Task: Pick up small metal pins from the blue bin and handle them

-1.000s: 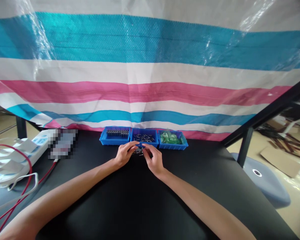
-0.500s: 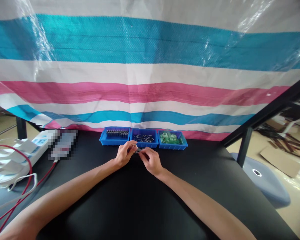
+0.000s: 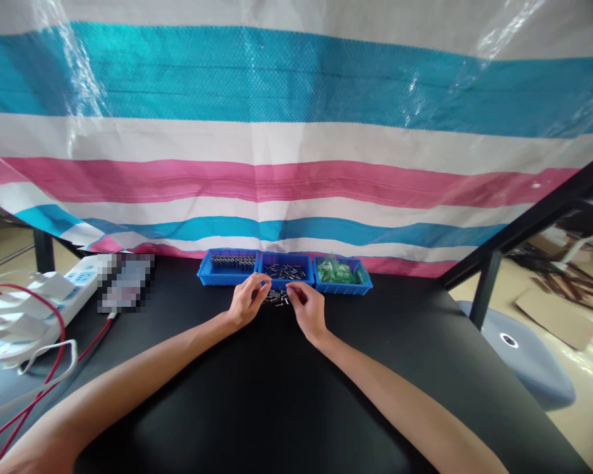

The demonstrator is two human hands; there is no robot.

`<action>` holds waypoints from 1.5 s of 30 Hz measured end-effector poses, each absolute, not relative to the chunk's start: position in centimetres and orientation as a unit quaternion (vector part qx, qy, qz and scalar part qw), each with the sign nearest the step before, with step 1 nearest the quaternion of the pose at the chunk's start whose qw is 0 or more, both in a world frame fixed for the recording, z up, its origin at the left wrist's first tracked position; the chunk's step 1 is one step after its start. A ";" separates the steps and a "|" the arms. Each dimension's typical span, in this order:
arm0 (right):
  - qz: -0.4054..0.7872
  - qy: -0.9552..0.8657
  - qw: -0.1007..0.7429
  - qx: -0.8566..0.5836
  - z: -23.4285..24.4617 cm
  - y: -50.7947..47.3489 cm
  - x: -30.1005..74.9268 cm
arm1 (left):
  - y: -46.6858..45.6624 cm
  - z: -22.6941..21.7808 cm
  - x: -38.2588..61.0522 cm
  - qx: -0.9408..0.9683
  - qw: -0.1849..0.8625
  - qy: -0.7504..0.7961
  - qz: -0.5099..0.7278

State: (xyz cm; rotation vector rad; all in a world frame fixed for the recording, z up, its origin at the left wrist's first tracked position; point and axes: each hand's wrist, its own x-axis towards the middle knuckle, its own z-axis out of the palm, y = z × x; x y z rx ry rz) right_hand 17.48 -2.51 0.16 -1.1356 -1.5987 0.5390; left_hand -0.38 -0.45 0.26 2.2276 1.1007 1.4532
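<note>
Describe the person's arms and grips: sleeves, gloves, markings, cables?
Left forearm and right forearm: bare, tapering, no sleeves in view. Left grip and right grip: ungloved human hands. No watch, bracelet, markings or attached cables visible; fingers too small here to rule out thin rings.

On my feed, the pins (image 3: 279,299) look like shiny metal, the bins (image 3: 217,279) smooth plastic. I read the tabletop (image 3: 390,342) as mostly matt, the sheet (image 3: 296,141) as woven plastic, glossy at its creases

Over there, slim, shiny metal pins (image 3: 277,300) lie loose at mixed angles in a small heap on the black desk (image 3: 277,395), just before the middle blue bin (image 3: 304,284).
</note>
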 end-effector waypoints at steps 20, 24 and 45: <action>0.050 -0.822 0.319 -0.469 -0.9 -2.7 16.8 | -0.4 0.2 -0.4 0.767 0.137 0.357 0.515; 0.082 -0.801 0.375 -0.461 -0.2 -2.9 16.8 | -0.4 0.3 -0.3 0.769 0.133 0.359 0.512; 0.226 -0.681 0.522 -0.462 0.1 -2.9 17.3 | -0.3 0.6 -0.3 0.787 0.130 0.355 0.487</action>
